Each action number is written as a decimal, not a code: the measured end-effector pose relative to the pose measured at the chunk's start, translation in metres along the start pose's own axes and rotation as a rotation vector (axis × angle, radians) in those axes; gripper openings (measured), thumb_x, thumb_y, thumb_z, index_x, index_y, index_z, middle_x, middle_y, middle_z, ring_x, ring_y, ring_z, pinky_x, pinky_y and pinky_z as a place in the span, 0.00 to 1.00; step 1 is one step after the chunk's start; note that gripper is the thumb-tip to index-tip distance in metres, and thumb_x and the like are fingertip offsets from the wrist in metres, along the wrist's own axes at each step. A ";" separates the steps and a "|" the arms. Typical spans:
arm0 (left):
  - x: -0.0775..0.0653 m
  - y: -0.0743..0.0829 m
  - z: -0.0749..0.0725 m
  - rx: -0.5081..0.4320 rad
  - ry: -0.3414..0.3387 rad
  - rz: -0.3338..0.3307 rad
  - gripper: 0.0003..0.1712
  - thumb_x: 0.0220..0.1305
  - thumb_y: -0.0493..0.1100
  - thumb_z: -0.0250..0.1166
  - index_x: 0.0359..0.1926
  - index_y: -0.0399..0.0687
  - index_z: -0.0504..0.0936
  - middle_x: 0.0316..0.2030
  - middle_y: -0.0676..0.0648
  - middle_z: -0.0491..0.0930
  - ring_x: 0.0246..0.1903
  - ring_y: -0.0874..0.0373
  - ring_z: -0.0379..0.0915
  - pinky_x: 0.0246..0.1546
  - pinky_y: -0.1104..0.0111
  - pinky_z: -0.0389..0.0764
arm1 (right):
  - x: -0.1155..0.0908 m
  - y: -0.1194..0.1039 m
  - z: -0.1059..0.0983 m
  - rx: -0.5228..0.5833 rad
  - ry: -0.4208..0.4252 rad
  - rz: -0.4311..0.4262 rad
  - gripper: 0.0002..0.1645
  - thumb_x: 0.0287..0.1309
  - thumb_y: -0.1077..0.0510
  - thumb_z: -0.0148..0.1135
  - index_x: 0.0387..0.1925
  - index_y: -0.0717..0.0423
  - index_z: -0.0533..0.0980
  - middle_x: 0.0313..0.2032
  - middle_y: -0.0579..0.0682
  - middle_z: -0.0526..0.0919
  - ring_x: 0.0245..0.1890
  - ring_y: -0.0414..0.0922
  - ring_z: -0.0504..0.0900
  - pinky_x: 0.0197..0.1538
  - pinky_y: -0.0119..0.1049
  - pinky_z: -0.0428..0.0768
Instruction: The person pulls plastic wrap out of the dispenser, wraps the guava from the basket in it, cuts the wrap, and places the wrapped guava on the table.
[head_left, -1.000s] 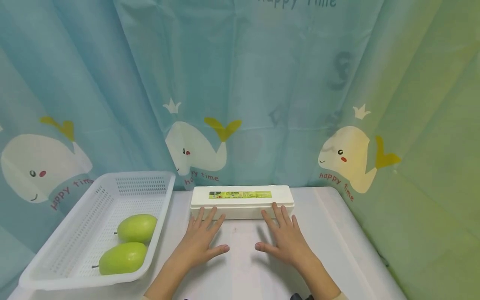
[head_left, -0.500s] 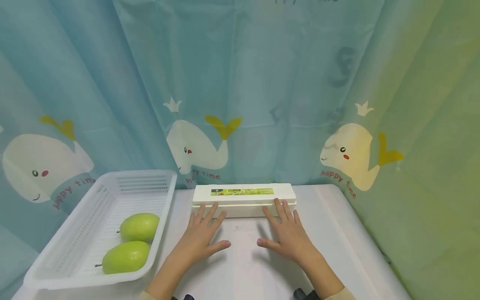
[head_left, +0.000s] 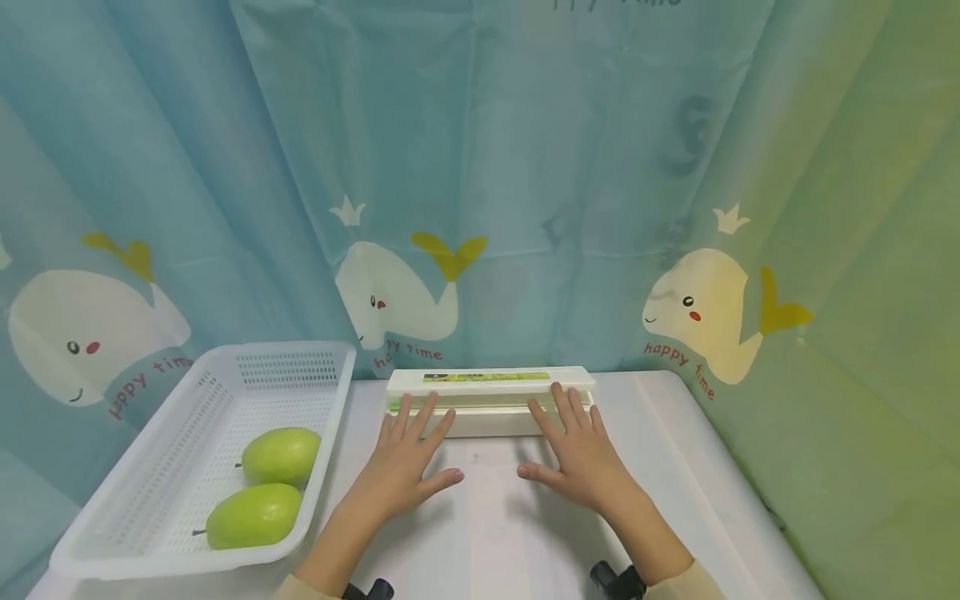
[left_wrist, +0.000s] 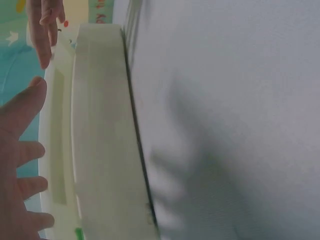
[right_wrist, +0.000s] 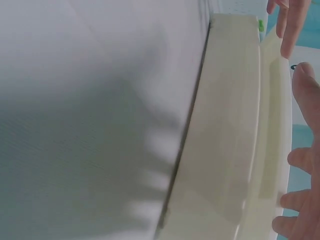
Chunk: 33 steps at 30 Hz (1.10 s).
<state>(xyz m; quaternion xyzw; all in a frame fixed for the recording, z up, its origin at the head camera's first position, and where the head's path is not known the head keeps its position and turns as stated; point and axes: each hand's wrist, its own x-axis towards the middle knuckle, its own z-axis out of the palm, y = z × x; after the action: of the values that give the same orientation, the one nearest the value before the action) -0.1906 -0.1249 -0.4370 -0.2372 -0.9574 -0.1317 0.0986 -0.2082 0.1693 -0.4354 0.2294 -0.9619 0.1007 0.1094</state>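
Note:
A long white cling film box (head_left: 487, 425) with a yellow-green label stands at the back of the table, its lid (head_left: 491, 386) tilted up at the front with a gap below. My left hand (head_left: 405, 467), fingers spread and straight, has its fingertips at the lid's left front edge. My right hand (head_left: 585, 462) mirrors it at the lid's right part. In the left wrist view, the fingers of the left hand (left_wrist: 15, 165) reach along the raised lid edge. The right wrist view shows the right hand (right_wrist: 306, 170) at that edge, too. The inside of the box is mostly hidden.
On the left stands a white plastic basket (head_left: 75, 533) holding two green mango-like fruits (head_left: 253, 517). A blue curtain (head_left: 517, 167) with printed whales hangs right behind the box. A green curtain (head_left: 862, 375) borders the table's right edge.
The lid was down on the box and now stands partly raised at the front. Both hands have moved slightly up and forward with it. The basket and fruits stay put.

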 end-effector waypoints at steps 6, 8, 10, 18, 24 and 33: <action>0.005 0.001 -0.006 0.008 0.007 -0.006 0.47 0.64 0.68 0.60 0.76 0.49 0.61 0.78 0.38 0.47 0.75 0.28 0.35 0.67 0.31 0.49 | 0.005 0.001 -0.005 0.001 0.007 -0.015 0.58 0.53 0.24 0.61 0.77 0.49 0.56 0.77 0.66 0.47 0.76 0.66 0.45 0.69 0.71 0.53; 0.007 0.002 -0.008 0.008 0.009 -0.008 0.47 0.64 0.68 0.60 0.76 0.49 0.62 0.78 0.38 0.48 0.75 0.28 0.35 0.67 0.31 0.50 | 0.007 0.002 -0.007 -0.011 0.005 -0.015 0.59 0.53 0.23 0.60 0.77 0.48 0.56 0.77 0.65 0.47 0.76 0.66 0.45 0.69 0.71 0.53; 0.010 0.002 -0.010 0.005 0.012 -0.010 0.47 0.64 0.68 0.60 0.76 0.50 0.61 0.78 0.38 0.48 0.75 0.28 0.36 0.67 0.31 0.50 | 0.009 0.003 -0.008 -0.019 0.007 -0.016 0.59 0.53 0.23 0.60 0.77 0.48 0.56 0.77 0.66 0.47 0.76 0.66 0.45 0.69 0.70 0.53; 0.018 0.001 -0.014 0.015 0.025 -0.016 0.47 0.64 0.67 0.62 0.75 0.49 0.62 0.77 0.37 0.48 0.75 0.27 0.35 0.67 0.31 0.50 | 0.018 0.004 -0.012 -0.037 0.008 -0.022 0.59 0.53 0.25 0.61 0.77 0.49 0.56 0.77 0.66 0.47 0.76 0.66 0.44 0.70 0.71 0.49; 0.023 -0.001 -0.018 -0.001 0.037 -0.021 0.46 0.64 0.65 0.62 0.75 0.48 0.62 0.78 0.38 0.48 0.75 0.28 0.34 0.67 0.31 0.48 | 0.025 0.003 -0.015 -0.063 0.002 -0.020 0.59 0.53 0.25 0.62 0.77 0.49 0.55 0.77 0.66 0.47 0.76 0.66 0.44 0.69 0.72 0.50; 0.031 -0.007 -0.020 0.020 0.039 -0.011 0.46 0.64 0.66 0.62 0.75 0.48 0.62 0.78 0.39 0.48 0.75 0.29 0.35 0.66 0.30 0.50 | 0.034 0.006 -0.018 -0.060 0.009 -0.023 0.60 0.53 0.27 0.64 0.77 0.50 0.55 0.77 0.67 0.46 0.76 0.67 0.44 0.69 0.72 0.51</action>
<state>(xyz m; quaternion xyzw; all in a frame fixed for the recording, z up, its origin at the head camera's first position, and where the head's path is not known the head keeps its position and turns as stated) -0.2184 -0.1235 -0.4112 -0.2280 -0.9579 -0.1271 0.1191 -0.2375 0.1647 -0.4105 0.2365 -0.9613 0.0714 0.1217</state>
